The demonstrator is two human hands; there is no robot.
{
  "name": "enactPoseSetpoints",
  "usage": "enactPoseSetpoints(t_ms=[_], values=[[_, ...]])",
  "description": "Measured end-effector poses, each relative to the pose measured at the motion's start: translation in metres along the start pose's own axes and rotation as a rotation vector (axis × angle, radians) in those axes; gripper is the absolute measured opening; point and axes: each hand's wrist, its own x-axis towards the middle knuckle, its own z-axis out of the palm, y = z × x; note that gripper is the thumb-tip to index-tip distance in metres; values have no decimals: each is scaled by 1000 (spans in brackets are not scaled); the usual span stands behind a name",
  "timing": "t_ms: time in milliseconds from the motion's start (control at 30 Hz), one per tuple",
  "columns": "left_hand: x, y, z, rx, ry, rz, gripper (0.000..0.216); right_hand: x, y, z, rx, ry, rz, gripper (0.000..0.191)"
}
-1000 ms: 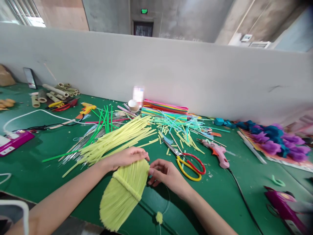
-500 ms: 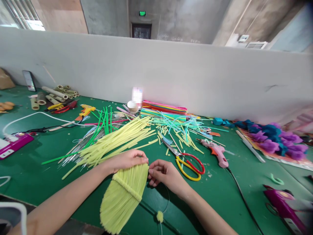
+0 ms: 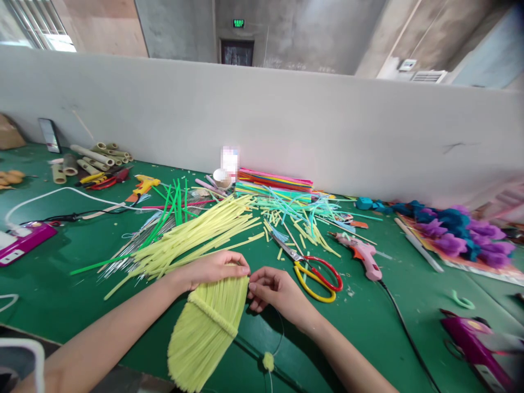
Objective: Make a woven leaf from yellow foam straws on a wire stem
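A fan-shaped bundle of yellow-green pipe cleaners (image 3: 204, 333), bound across by a fuzzy band, hangs over the table's near edge. My left hand (image 3: 221, 268) is closed on its narrow upper end, thumb on top. Right beside that end, my right hand (image 3: 272, 289) has its fingertips pinched together at the bundle's edge; what they hold is too small to make out. A thin wire (image 3: 282, 330) curves from below my right hand down to a small yellow-green tuft (image 3: 268, 361).
Loose yellow pipe cleaners (image 3: 200, 232) lie beyond my hands. To the right are scissors (image 3: 315, 275) with red and yellow handles and a pink glue gun (image 3: 364, 254) with its cord. A purple power strip (image 3: 27, 243) is at left, purple and blue fuzzy pieces (image 3: 462, 232) at far right.
Almost nothing differs. My left fingertips and the bundle's tip have shifted very slightly; my right hand stays in the same place.
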Motion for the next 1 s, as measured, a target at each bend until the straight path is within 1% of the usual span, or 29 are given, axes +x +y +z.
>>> enactPoseSetpoints(t_ms=[167, 400, 600, 700, 1000], values=[[1, 0, -2, 46, -10, -2, 40, 0, -1, 0, -5, -4, 5, 43], [-1, 1, -2, 174, -39, 106, 34, 0, 0, 1, -1, -3, 8, 42], [-1, 1, -2, 110, -64, 57, 30, 0, 1, -1, 2, -5, 10, 42], [-1, 2, -1, 98, -77, 70, 27, 1, 2, -1, 4, -5, 7, 42], [-2, 6, 1, 111, -71, 74, 26, 1, 1, 0, 17, 1, 4, 42]])
